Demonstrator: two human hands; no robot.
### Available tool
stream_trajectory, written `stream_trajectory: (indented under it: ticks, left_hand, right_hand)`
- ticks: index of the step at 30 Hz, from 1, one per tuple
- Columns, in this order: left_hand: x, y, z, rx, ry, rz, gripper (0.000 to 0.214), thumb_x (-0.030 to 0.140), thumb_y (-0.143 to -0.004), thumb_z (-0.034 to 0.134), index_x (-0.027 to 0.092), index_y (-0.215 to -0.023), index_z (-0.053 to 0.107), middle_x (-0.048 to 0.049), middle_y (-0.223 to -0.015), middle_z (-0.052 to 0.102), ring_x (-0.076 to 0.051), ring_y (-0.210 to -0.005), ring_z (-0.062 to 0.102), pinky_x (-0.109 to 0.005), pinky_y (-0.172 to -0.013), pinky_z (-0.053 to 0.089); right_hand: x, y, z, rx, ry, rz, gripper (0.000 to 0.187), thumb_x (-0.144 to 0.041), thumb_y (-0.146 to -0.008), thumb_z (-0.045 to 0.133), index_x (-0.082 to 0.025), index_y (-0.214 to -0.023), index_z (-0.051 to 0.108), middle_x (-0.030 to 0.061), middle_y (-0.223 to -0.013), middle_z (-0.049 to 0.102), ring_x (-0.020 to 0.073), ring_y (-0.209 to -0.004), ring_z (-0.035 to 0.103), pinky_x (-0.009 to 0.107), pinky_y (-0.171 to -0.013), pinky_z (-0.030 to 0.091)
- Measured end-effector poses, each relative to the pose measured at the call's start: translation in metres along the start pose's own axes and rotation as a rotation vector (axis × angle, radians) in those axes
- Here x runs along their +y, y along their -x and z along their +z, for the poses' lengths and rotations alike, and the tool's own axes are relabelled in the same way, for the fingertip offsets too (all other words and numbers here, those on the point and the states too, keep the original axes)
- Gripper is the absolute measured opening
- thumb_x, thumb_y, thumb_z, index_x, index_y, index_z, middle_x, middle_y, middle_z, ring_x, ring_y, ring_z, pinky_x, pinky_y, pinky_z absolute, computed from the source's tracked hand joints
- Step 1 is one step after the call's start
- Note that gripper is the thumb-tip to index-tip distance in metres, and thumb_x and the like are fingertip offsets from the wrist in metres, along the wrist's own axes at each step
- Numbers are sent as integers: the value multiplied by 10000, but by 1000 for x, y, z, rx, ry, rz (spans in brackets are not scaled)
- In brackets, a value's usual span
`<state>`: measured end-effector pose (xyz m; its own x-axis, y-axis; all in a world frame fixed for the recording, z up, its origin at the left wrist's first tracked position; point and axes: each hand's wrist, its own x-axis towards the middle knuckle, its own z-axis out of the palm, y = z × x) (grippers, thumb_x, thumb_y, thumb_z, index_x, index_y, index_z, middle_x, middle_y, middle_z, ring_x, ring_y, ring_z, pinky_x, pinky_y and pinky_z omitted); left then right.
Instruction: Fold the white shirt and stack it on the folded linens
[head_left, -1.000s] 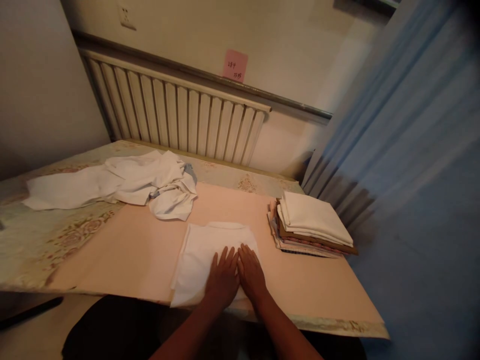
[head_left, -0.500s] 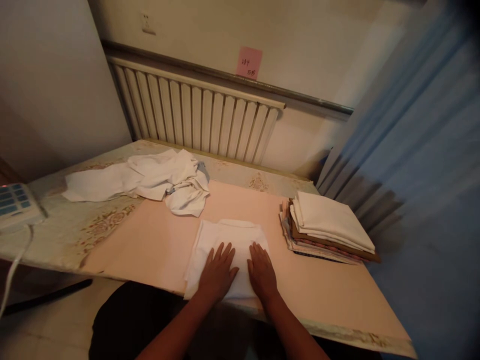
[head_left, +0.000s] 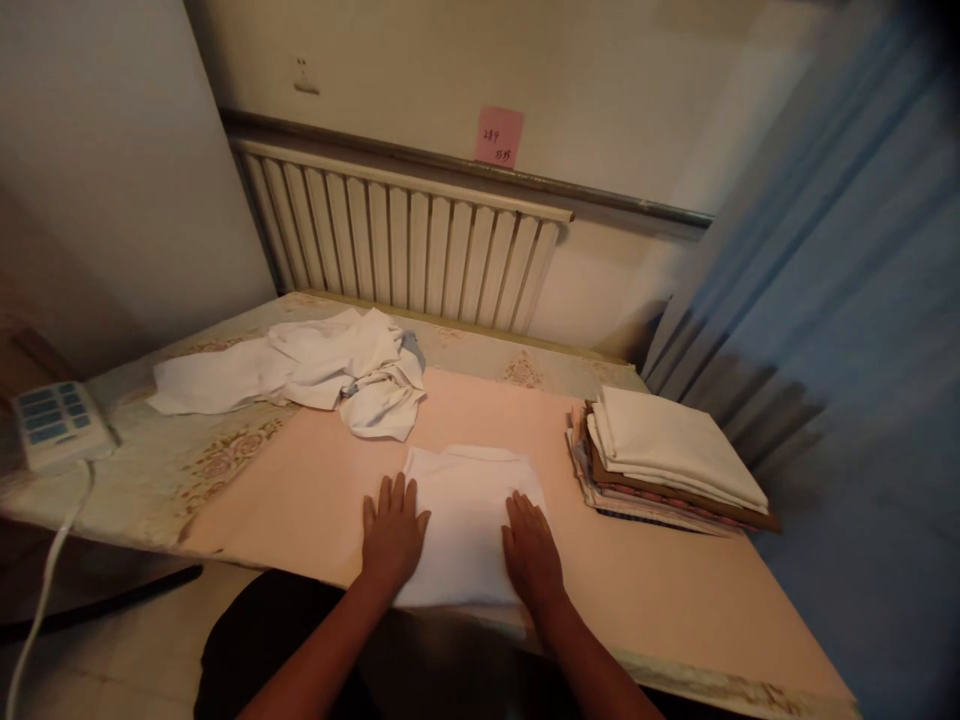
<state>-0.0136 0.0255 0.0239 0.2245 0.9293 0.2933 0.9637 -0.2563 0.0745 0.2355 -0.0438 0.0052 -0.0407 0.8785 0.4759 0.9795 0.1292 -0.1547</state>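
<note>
A folded white garment [head_left: 466,525] lies flat on the pink sheet near the table's front edge. My left hand [head_left: 393,530] rests at its left edge, fingers spread and palm down. On the garment's right side lies my right hand [head_left: 531,545], flat with its fingers stretched out. Neither hand grips anything. Behind and to the left is a crumpled heap of white cloth [head_left: 315,365]. To the right stands a stack of folded cloths [head_left: 679,445], white on top with brown and patterned layers beneath.
The pink sheet [head_left: 300,490] covers much of the floral tablecloth [head_left: 232,455]. A white power strip [head_left: 64,425] with a cable sits at the left edge. A radiator [head_left: 420,245] runs along the wall behind, and a blue curtain [head_left: 847,350] hangs at right.
My left hand has slid left from the middle of the garment to its left edge. My right hand stays almost in place. The view has shifted slightly, showing more of the power strip.
</note>
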Motion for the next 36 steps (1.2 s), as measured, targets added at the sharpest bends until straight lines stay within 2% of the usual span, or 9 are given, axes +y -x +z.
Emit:
stream_trajectory:
  ticks: [2,5,10,14,19,25,28,33,36]
  left_hand:
    - [11,-5,-6,41,-16,-11,517,351,-927,385,120,-1384,458,-136,-1509,347,-355,-1412,226,-607,-1101,208]
    - [39,-12,-9,90,23,105,524,330,-930,387,130,-1415,412,-122,-1527,315,-319,-1421,220,-560,-1123,210]
    - [74,-24,10,64,121,336,523,353,-929,398,181,-1423,402,-72,-1517,347,-263,-1417,255,-496,-1136,241]
    - [58,-36,23,58,107,305,551,398,-933,389,154,-1427,394,-99,-1495,381,-270,-1401,293,-501,-1132,247]
    - [29,-45,22,41,77,277,565,436,-939,368,137,-1417,412,-111,-1485,394,-286,-1398,296,-492,-1124,263]
    - [20,-37,18,39,62,166,556,418,-948,328,131,-1417,409,-128,-1491,381,-292,-1402,284,-532,-1125,219]
    - [19,-35,18,30,56,165,549,414,-949,321,140,-1416,410,-120,-1493,379,-286,-1406,277,-533,-1125,212]
    - [18,-37,16,3,55,170,559,413,-943,335,127,-1418,407,-124,-1492,377,-294,-1404,278,-538,-1121,219]
    - [18,-37,16,5,58,164,550,414,-942,334,146,-1415,416,-115,-1492,378,-294,-1400,288,-547,-1118,225]
  right_hand:
    - [0,0,0,10,-7,3,459,-198,-926,389,-142,-1377,453,118,-1440,448,229,-1374,347,458,-1128,303]
    - [0,0,-1,7,-8,-1,462,-183,-923,389,-129,-1377,449,120,-1444,442,226,-1384,328,456,-1137,289]
    - [2,0,0,8,6,-8,459,-184,-928,391,-121,-1379,445,124,-1440,447,225,-1386,325,459,-1139,289]
    - [2,0,-1,0,17,-9,461,-188,-931,383,-121,-1383,442,124,-1444,440,233,-1385,326,470,-1135,296]
    - [0,0,-3,1,-14,4,466,-189,-930,387,-133,-1390,437,113,-1454,430,229,-1387,322,463,-1140,294]
    - [4,1,4,40,-65,35,473,-196,-922,396,-158,-1392,437,113,-1429,463,236,-1369,356,479,-1121,321]
    - [-7,-8,8,89,-93,70,476,-213,-923,391,-148,-1393,435,133,-1392,500,247,-1354,380,498,-1097,350]
    - [-44,-39,10,2,-146,-136,478,-234,-917,447,-140,-1385,437,119,-1437,451,241,-1400,291,490,-1147,262]
    - [-46,-53,10,-59,-137,-211,496,-301,-906,519,-163,-1377,448,120,-1443,444,241,-1403,282,495,-1151,240]
